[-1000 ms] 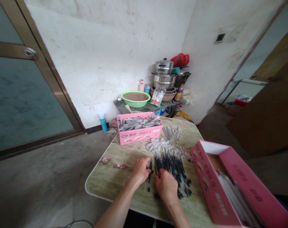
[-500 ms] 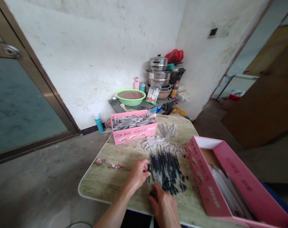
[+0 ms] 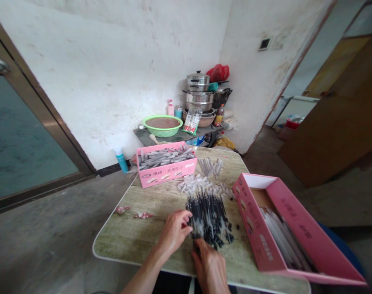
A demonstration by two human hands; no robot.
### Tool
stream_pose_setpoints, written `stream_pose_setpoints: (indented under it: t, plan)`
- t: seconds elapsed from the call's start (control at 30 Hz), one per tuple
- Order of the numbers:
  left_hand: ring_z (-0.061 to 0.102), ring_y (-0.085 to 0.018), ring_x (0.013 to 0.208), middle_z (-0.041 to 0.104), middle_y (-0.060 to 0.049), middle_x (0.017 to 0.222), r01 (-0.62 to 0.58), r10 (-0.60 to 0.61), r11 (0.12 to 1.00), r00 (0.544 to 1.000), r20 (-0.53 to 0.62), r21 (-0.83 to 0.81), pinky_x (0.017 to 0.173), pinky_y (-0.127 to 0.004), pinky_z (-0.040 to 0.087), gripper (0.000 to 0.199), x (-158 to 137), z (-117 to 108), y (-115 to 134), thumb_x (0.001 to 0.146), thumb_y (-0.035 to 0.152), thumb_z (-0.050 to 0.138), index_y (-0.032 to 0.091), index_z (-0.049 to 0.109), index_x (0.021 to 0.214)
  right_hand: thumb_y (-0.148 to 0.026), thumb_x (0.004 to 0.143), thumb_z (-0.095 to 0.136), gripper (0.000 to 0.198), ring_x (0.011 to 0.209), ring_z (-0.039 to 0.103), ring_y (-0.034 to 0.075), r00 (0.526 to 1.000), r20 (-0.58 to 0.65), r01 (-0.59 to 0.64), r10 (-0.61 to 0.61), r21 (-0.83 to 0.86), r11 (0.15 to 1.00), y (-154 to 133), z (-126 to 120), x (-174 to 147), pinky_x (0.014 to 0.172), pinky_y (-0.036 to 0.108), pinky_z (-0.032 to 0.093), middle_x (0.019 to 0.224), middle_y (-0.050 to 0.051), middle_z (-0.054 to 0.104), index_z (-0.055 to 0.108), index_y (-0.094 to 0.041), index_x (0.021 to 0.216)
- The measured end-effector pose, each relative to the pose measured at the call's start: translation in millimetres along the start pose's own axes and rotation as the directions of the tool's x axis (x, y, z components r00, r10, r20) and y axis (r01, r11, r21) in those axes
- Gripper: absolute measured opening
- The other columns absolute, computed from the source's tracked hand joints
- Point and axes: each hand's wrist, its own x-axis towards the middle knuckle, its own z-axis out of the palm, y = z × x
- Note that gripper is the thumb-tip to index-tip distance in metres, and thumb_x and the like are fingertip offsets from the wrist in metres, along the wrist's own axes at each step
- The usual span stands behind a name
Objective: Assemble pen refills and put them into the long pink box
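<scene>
A dense pile of black-and-clear pen refills [image 3: 206, 208] lies on the small wood-patterned table [image 3: 149, 241], with small black plugs [image 3: 215, 240] at its near end. At the pile's left edge my left hand [image 3: 175, 228] has thumb and fingers curled around a thin dark pen refill, partly hidden. My right hand [image 3: 210, 261] is close below it at the near end of the pile. Its thumb and index finger are pinched together, and whatever is between them is hidden. Beyond the refills lie short clear plastic pieces [image 3: 192, 183] and a few frosted tubes [image 3: 207, 166].
A pink box [image 3: 169, 173] full of frosted tubes stands at the table's far left. To the right, a larger pink box [image 3: 250, 228] holds long clear pieces. Behind are a green basin [image 3: 163, 131] and stacked steel pots [image 3: 199, 98]. A blue can [image 3: 121, 160] stands left.
The whole scene has shifted a little left as my head turned. My right hand has moved slightly closer to my left hand, at the lower end of the refill there.
</scene>
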Motion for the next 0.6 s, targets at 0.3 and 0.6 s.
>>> stream_pose_setpoints:
  t: [0.3, 0.6]
  plan:
    - [0.062, -0.013, 0.069, 0.065, -0.005, 0.093, -0.014, 0.015, 0.999, 0.999, -0.047, 0.031, 0.074, -0.027, 0.051, 0.042, 11, -5, 9, 0.068, 0.007, 0.059, 0.018, 0.064, 0.108, -0.016, 0.084, 0.047, 0.011, 0.059, 0.067, 0.016, 0.997, -0.076, 0.01, -0.005, 0.062, 0.998, 1, 3, 1, 0.052, 0.02, 0.037, 0.067, -0.001, 0.068, 0.056, -0.023, 0.083]
    - [0.064, -0.016, 0.078, 0.067, -0.005, 0.098, -0.084, 0.148, 0.964, 0.957, -0.249, 0.252, 0.077, -0.029, 0.05, 0.036, 58, -41, 14, 0.075, 0.01, 0.059, 0.018, 0.062, 0.11, -0.048, 0.095, 0.026, 0.047, 0.05, 0.066, 0.017, 0.968, -0.25, 0.019, 0.018, 0.147, 0.989, 11, 10, 7, 0.046, 0.021, 0.04, 0.06, 0.002, 0.069, 0.062, -0.024, 0.075]
